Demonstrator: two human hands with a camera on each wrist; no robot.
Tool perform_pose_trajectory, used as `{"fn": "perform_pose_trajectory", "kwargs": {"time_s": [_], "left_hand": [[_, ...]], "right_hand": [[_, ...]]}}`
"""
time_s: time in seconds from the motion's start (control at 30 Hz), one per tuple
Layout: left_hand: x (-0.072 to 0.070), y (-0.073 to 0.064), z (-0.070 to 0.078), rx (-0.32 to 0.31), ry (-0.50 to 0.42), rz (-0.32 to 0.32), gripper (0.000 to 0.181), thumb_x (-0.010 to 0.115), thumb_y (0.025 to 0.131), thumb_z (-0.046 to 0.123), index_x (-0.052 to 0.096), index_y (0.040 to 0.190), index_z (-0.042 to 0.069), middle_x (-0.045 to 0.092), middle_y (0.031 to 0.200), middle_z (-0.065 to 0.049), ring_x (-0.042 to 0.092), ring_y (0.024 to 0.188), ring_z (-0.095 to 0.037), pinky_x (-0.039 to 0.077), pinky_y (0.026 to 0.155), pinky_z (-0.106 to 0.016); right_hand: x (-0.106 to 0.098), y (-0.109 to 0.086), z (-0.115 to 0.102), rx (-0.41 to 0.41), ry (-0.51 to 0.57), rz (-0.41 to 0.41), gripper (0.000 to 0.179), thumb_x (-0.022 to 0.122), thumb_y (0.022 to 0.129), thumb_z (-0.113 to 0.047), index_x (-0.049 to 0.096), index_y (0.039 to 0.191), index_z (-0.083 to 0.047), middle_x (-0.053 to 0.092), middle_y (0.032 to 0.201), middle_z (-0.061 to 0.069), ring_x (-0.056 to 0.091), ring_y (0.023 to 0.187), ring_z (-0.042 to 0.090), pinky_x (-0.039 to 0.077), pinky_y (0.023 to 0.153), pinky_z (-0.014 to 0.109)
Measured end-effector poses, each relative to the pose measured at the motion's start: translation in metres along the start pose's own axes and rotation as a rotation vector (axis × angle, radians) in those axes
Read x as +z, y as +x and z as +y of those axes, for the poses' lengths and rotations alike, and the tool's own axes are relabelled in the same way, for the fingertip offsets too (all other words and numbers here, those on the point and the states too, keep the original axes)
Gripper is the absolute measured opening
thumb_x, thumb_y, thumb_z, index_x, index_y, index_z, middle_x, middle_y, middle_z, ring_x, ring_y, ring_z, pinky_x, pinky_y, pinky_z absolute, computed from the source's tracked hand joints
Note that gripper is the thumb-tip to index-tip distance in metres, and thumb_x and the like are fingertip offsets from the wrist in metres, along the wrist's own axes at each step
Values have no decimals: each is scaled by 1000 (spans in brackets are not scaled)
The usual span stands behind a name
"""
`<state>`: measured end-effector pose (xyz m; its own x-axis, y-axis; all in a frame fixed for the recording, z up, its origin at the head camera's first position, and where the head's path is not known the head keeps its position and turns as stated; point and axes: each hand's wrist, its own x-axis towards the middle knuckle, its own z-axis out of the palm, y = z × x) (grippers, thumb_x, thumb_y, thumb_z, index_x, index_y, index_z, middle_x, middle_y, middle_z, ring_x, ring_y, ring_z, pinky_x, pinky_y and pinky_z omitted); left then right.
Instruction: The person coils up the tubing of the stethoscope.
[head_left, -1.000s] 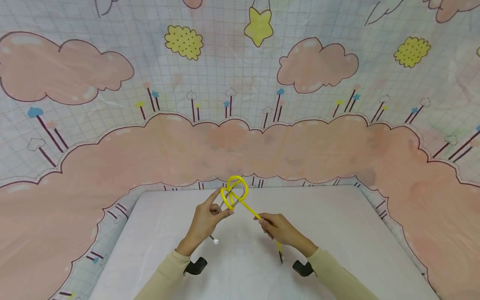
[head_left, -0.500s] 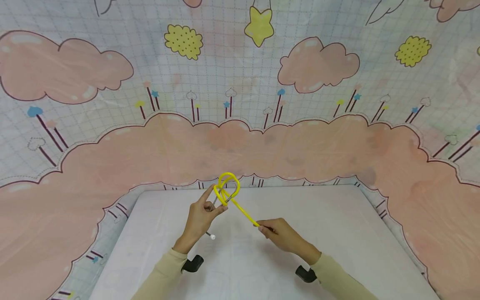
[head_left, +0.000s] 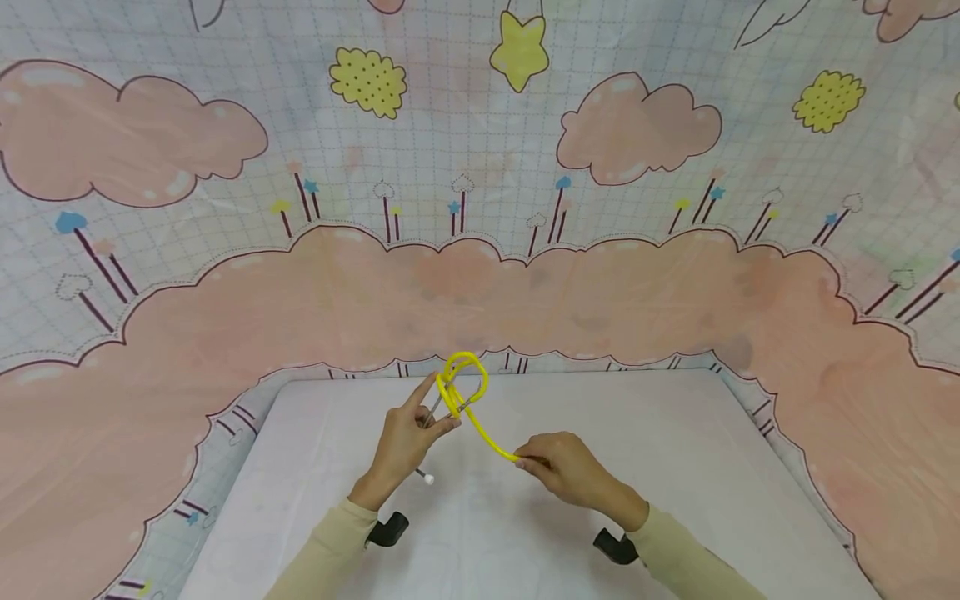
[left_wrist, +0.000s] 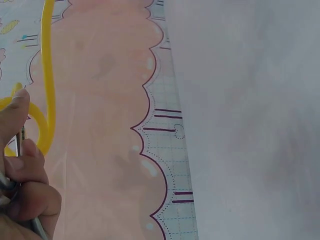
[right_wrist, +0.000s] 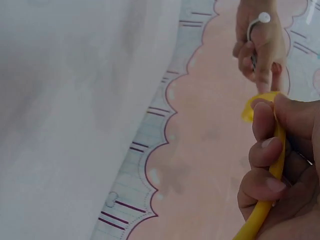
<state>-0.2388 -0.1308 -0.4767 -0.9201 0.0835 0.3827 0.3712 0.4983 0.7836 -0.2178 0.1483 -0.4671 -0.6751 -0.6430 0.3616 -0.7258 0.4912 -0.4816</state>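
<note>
Above the white table [head_left: 675, 467], in front of a pink cloud-print backdrop [head_left: 225, 333], my left hand [head_left: 401, 442] pinches the looped yellow stethoscope tubing [head_left: 461, 387] and metal earpiece stems. My right hand [head_left: 566, 475] grips the tubing's free end. No readable writing.

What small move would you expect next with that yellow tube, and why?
Probably the right hand draws the yellow tube gently toward the person. The tube already forms a loose loop above the left hand, which pinches the metal stems, and the stretch between the hands sags slightly.
</note>
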Motion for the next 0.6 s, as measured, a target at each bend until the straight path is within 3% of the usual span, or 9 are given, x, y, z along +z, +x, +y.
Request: {"fn": "perform_pose_trajectory", "kwargs": {"time_s": [0.3, 0.6], "left_hand": [[5, -2, 2, 15, 65, -28, 85, 82, 78, 27, 39, 152, 20, 46, 51, 8, 31, 46, -1, 29, 48, -19], [9, -5, 3, 21, 112, -78, 83, 81, 79, 30, 40, 151, 20, 46, 51, 10, 33, 47, 0, 31, 48, -19]], "right_hand": [[-4, 0, 1, -67, -33, 88, 7, 70, 90, -11, 76, 90, -7, 66, 70, -4, 44, 60, -5, 42, 53, 12], [-17, 3, -7, -99, -62, 78, 8, 73, 88, -14, 77, 94, -9, 65, 72, -7, 48, 63, -4, 42, 56, 12]]}}
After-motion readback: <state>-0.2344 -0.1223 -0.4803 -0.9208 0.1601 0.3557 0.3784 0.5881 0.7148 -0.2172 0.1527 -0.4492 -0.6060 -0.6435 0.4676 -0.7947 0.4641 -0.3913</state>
